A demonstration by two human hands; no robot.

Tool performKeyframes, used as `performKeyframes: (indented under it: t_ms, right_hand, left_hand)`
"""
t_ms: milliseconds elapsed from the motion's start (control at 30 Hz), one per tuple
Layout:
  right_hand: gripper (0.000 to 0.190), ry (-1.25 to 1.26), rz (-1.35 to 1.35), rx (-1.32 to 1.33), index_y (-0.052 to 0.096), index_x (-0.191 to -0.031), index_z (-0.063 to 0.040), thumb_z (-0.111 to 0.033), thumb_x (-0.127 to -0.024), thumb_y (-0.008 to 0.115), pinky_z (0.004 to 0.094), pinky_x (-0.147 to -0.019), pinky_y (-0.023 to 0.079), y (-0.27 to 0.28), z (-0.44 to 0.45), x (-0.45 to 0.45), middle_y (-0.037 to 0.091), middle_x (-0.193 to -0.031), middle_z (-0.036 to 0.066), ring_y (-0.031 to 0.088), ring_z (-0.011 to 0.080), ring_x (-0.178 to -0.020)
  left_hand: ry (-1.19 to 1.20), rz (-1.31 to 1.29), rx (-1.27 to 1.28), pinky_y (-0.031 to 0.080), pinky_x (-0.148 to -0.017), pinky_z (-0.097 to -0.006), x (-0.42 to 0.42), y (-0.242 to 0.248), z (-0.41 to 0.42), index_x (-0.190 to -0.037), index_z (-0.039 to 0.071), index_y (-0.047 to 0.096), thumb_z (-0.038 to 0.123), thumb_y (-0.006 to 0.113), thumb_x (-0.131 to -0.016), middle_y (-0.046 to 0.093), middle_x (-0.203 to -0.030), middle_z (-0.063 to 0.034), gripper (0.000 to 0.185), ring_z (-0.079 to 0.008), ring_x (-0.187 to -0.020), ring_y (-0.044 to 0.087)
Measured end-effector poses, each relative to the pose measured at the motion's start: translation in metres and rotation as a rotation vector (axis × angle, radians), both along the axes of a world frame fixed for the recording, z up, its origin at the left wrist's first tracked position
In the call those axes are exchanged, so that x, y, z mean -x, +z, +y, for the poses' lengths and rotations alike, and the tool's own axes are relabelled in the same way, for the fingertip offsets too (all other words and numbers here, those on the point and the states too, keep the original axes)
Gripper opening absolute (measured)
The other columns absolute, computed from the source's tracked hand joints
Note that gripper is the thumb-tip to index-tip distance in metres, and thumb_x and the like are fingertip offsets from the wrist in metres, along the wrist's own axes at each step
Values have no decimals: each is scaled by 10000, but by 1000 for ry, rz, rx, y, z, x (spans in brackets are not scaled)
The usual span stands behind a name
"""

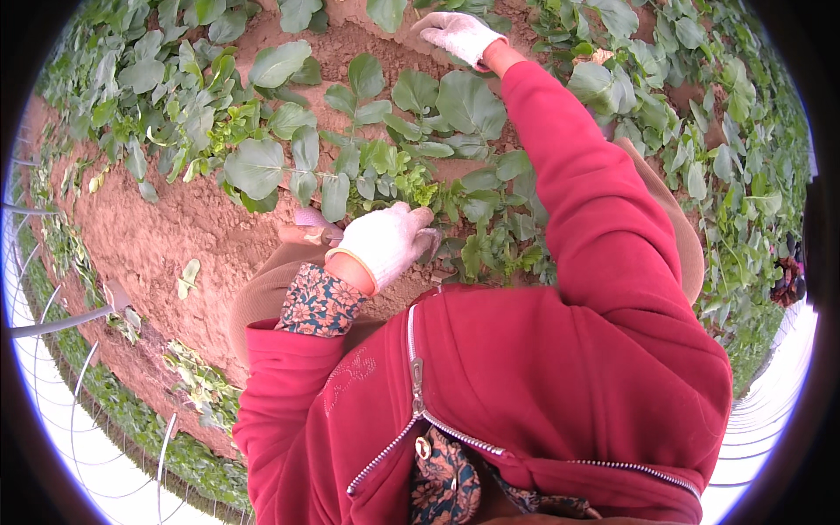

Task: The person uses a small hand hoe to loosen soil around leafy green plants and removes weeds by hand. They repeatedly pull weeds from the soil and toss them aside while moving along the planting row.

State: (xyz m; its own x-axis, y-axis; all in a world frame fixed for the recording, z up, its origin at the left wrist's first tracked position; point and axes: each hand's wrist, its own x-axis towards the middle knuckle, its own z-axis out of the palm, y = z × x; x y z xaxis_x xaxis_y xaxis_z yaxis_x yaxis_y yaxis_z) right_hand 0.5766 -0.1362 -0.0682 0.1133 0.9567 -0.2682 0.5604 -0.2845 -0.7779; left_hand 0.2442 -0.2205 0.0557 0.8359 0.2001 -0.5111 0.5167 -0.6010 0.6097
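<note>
My left hand, in a white knit glove, is low over a row of leafy green plants, its fingers curled at their lower leaves. Beside its wrist shows a wooden handle, probably of a hand tool; my glove hides the rest, and I cannot tell whether I grip it. A dark, curved edge shows by the thumb side. Farther out, my right hand, also gloved in white, reaches across the plants above bare soil. Its fingers are extended and slightly bent, with nothing visible in them.
Dense leafy plants grow to the right, and more foliage stands at upper left. Reddish soil with a loose leaf lies left of my knee. Curved hoops line the left edge.
</note>
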Motion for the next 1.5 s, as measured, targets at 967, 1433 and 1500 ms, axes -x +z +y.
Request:
performKeyframes:
  t_ms: [967, 1433, 1500]
  right_hand:
    - [512, 300, 200, -93, 565, -1302, -84, -379, -911, 712, 366, -862, 535, 107, -30, 185, 698, -1027, 106, 685, 257, -940]
    - [541, 128, -391, 393, 697, -1047, 17, -457, -788, 692, 447, -923, 508, -56, 63, 72, 715, -1055, 250, 673, 398, -1044]
    - [570, 170, -363, 351, 715, -1046, 33, -486, -825, 637, 442, -892, 524, -73, 85, 82, 723, -1011, 251, 691, 387, -982]
  left_hand:
    - [1449, -942, 255, 511, -895, -327, 30, 75, 84, -1396, -11, 545, 314, 629, -995, 672, -1192, -180, 523, -217, -1017, 641]
    - [137, -214, -173, 541, -764, -473, 38, 64, 15, -1258, 27, 581, 262, 692, -849, 658, -1044, -162, 485, -365, -890, 673]
    - [144, -212, -153, 552, -760, -465, 39, 64, 15, -1263, 32, 576, 250, 700, -843, 657, -1056, -158, 490, -357, -891, 675]
